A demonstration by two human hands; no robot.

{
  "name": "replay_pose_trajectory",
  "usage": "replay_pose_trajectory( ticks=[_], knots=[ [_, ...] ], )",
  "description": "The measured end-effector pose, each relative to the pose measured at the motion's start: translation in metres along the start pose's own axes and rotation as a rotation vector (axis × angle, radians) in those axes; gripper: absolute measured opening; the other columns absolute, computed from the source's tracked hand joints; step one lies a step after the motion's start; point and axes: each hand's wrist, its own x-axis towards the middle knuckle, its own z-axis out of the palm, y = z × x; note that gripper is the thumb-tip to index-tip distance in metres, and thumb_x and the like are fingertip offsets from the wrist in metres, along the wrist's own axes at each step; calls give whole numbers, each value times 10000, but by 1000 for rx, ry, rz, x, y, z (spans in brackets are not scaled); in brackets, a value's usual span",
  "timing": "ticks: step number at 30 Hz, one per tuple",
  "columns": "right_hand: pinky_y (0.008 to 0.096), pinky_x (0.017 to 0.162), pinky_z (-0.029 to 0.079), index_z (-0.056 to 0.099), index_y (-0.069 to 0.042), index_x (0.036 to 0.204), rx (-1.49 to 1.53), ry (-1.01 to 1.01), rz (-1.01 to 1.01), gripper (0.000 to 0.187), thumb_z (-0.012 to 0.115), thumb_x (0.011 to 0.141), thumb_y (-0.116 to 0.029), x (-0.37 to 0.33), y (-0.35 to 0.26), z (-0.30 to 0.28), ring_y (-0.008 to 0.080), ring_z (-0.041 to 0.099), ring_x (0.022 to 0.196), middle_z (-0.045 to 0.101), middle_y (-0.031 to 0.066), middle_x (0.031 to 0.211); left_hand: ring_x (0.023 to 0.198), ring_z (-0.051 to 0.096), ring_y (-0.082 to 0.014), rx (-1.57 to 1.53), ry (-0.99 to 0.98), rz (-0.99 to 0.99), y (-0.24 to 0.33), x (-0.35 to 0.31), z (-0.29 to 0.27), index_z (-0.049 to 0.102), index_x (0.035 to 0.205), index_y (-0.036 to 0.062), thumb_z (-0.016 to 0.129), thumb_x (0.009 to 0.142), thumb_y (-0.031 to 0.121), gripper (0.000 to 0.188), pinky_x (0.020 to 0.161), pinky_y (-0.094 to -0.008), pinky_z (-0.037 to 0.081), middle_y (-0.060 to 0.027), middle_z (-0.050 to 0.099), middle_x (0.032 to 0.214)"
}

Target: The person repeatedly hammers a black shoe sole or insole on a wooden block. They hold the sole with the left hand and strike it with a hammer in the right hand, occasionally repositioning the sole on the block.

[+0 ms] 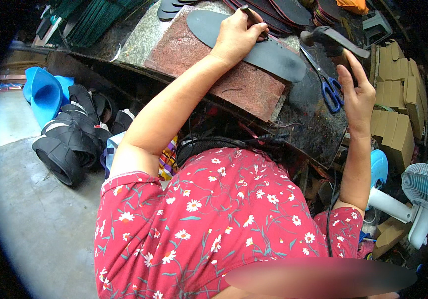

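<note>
The left hand (237,36) presses a punch-like tool (251,16) onto the dark sole (273,56), while the right hand (356,92) grips a hammer (329,39), probably ready for a well-aimed strike.

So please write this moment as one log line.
left hand: punch on sole | right hand: holds hammer | scissors beside

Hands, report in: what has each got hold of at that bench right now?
Left hand pins dark sole on stone slab, small punch in its grip. Right hand holds hammer raised. Blue scissors beside the sole.
</note>
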Motion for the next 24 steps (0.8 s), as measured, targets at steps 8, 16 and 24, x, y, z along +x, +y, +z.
replay_pose_trajectory(
  ticks=[8,16,24],
  knots=[
    [182,640,466,583,-51,1325,399,153,-22,380,631,962,-153,-4,-34,-33,43,552,706,664,28,869,710,706,-253,375,-85,200,5,-2,2,639,914,56,737,840,193,184,661,-344,551,-126,701,775],
    [227,742,491,615,-56,1289,182,19,108,382,672,937,-194,-11,-18,-4,66,594,810,700,45,990,708,653,-370,611,-82,418,12,-10,16,547,961,86,703,860,196,217,621,-431,516,-161,631,717],
    [231,647,503,579,-70,1329,383,251,-202,399,650,949,-168,-2,-42,-17,83,601,734,682,49,864,694,652,-352,704,-163,707,14,-12,16,557,962,45,689,795,115,224,640,-416,536,-149,633,700]
  ],
)
